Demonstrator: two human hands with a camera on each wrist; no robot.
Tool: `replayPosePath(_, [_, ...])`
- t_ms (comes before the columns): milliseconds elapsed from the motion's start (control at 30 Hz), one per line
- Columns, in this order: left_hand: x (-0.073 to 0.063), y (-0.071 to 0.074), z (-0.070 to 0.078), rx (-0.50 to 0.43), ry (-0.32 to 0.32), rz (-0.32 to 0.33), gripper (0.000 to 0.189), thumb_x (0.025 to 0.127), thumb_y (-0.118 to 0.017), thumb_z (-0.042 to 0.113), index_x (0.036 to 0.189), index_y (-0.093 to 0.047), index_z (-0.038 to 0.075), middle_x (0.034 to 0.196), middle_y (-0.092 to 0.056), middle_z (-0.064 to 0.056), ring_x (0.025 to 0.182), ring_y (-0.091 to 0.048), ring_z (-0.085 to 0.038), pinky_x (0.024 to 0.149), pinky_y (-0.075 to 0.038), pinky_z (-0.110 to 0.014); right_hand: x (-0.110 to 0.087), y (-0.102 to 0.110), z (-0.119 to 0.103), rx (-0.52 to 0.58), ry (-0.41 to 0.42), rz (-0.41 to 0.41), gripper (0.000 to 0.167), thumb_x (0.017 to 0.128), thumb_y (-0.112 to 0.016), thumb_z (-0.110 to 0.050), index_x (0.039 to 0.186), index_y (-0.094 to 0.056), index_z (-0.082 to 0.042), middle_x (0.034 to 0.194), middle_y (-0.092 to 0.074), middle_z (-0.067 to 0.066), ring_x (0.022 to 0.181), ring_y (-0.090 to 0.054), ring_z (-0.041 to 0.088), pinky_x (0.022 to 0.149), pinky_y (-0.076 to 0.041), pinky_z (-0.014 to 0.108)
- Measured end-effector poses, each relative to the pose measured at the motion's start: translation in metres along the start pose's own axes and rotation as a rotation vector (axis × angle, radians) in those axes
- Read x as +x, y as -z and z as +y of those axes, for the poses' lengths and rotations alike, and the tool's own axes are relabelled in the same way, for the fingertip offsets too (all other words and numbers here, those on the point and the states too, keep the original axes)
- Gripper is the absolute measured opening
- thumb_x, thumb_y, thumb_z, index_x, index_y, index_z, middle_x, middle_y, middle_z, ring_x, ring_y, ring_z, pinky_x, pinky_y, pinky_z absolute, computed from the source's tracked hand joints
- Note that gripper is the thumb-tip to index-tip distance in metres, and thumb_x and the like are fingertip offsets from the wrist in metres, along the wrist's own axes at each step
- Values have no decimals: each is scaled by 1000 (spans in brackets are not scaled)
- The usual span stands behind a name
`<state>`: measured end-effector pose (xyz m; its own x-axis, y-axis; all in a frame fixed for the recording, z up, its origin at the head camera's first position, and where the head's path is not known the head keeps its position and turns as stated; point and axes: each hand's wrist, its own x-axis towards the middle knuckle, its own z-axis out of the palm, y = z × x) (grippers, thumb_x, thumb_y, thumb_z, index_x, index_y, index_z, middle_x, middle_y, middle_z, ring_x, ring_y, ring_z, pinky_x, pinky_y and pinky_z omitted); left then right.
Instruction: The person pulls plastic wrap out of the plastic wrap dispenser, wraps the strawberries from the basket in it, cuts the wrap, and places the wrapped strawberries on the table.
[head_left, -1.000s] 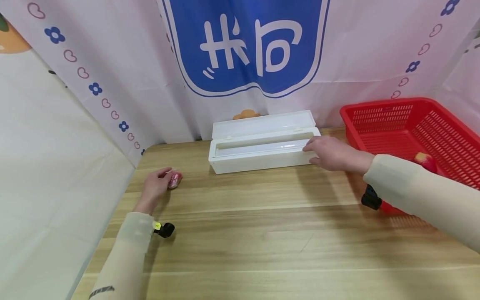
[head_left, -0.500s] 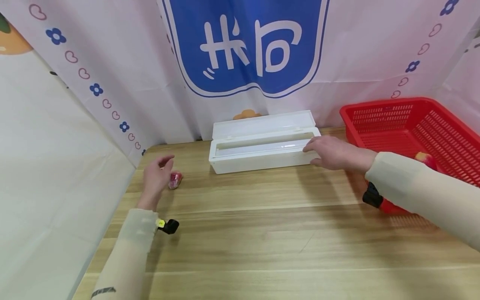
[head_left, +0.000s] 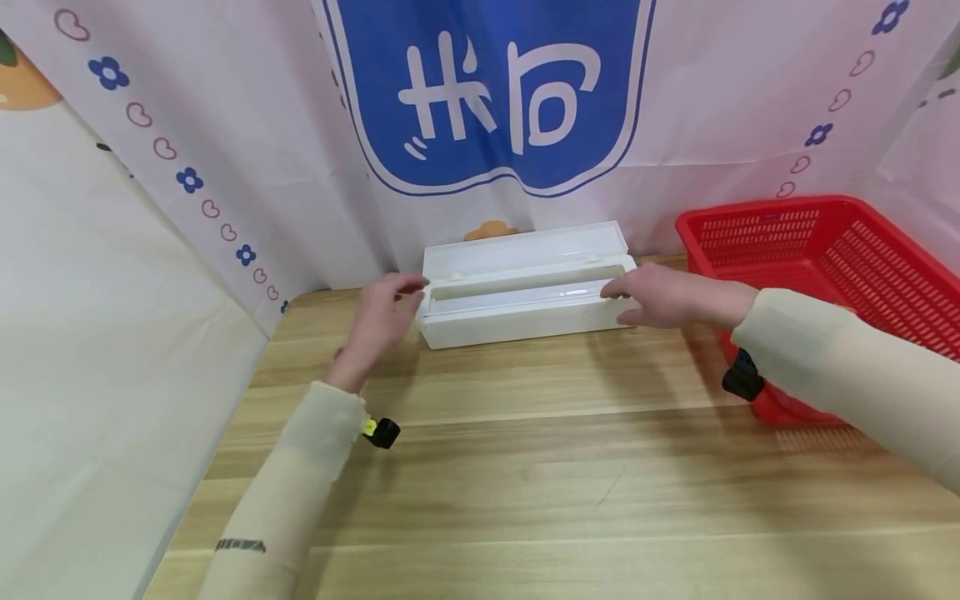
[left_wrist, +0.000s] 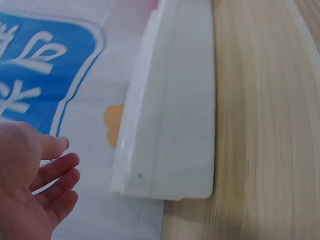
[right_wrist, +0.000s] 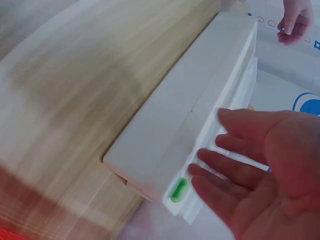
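Note:
A long white box [head_left: 525, 321] with its hinged lid [head_left: 525, 243] raised stands at the back of the wooden table, its long opening facing up. At its left end is my left hand [head_left: 378, 325], fingers loosely bent and nothing held; the left wrist view shows this hand [left_wrist: 35, 175] apart from the box. My right hand [head_left: 667, 298] is at the box's right end with fingertips right at the rim. In the right wrist view its fingers [right_wrist: 225, 167] are spread beside a green piece [right_wrist: 179, 190] on the box's end. The small red-wrapped item is mostly hidden behind my left wrist.
A red plastic basket [head_left: 892, 267] stands at the right, partly under my right forearm. Behind the box hangs a white curtain [head_left: 262, 125] with a blue printed emblem [head_left: 517, 171]. The wooden table top [head_left: 510, 483] runs toward me.
My left hand has left the small red-wrapped item, lifted and moved right to the box's left end. The right hand has hardly moved.

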<state>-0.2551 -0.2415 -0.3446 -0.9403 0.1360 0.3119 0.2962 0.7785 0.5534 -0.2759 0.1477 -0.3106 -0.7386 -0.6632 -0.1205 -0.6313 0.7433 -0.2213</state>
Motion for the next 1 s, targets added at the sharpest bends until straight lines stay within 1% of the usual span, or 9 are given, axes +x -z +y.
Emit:
replayPosePath(100, [11, -12, 4, 73, -45, -121, 27, 99, -57, 8, 123, -64, 1, 124, -66, -18, 117, -60, -33, 103, -49, -48, 6, 4, 4, 16, 18, 57, 42, 85, -76, -12, 125, -65, -4, 117, -70, 17, 104, -66, 31, 93, -57, 47])
replayPosePath(167, [18, -20, 5, 116, -65, -188, 28, 99, -57, 8, 125, -64, 1, 128, -65, -17, 121, -58, -33, 106, -47, -48, 12, 5, 7, 24, 20, 67, 40, 87, -74, -9, 125, -65, -3, 118, -69, 18, 105, -65, 32, 94, -56, 48])
replayPosePath(267, [26, -30, 6, 175, -91, -259, 30, 100, -55, 12, 129, -62, 3, 133, -61, -16, 126, -54, -33, 111, -43, -48, 23, 7, 13, 39, -3, 35, 42, 90, -70, -9, 130, -60, 0, 127, -64, 22, 117, -60, 37, 102, -51, 53])
replayPosePath(400, [32, -37, 6, 242, -93, -337, 36, 103, -52, 20, 135, -56, 6, 139, -55, -17, 133, -48, -34, 115, -38, -49, 37, 5, 21, 53, -33, -30, 49, 95, -63, -15, 138, -51, 4, 140, -54, 25, 133, -48, 42, 112, -40, 57])
replayPosePath(533, [34, -41, 5, 303, -81, -424, 42, 105, -47, 26, 142, -49, 5, 143, -52, -19, 135, -45, -36, 117, -36, -51, 44, 1, 27, 64, -46, -93, 53, 98, -59, -25, 140, -48, 4, 141, -53, 26, 134, -47, 42, 114, -38, 57])
replayPosePath(633, [35, -42, 6, 325, -74, -454, 45, 106, -44, 28, 144, -46, 4, 144, -51, -21, 137, -44, -37, 118, -35, -51, 47, 0, 28, 64, -56, -131, 54, 99, -58, -32, 140, -49, 3, 138, -56, 25, 129, -51, 41, 111, -41, 57])
replayPosePath(700, [36, -43, 8, 334, -74, -454, 47, 106, -44, 30, 144, -45, 4, 145, -51, -21, 137, -45, -38, 118, -34, -51, 48, 0, 28, 62, -72, -149, 56, 99, -57, -36, 139, -49, 1, 137, -57, 23, 125, -53, 38, 109, -43, 56])
replayPosePath(833, [39, -42, 12, 355, -46, -451, 50, 105, -44, 36, 145, -45, 6, 144, -53, -19, 136, -46, -37, 118, -35, -50, 48, 2, 27, 54, -97, -164, 55, 98, -57, -40, 137, -50, -2, 132, -59, 21, 114, -57, 34, 102, -48, 54])
replayPosePath(1000, [44, -40, 15, 378, 54, -499, 55, 104, -42, 46, 144, -43, 8, 140, -56, -17, 131, -51, -36, 113, -40, -51, 51, -1, 30, 52, -78, -155, 42, 100, -54, -33, 129, -54, -2, 119, -63, 17, 102, -58, 29, 96, -51, 50])
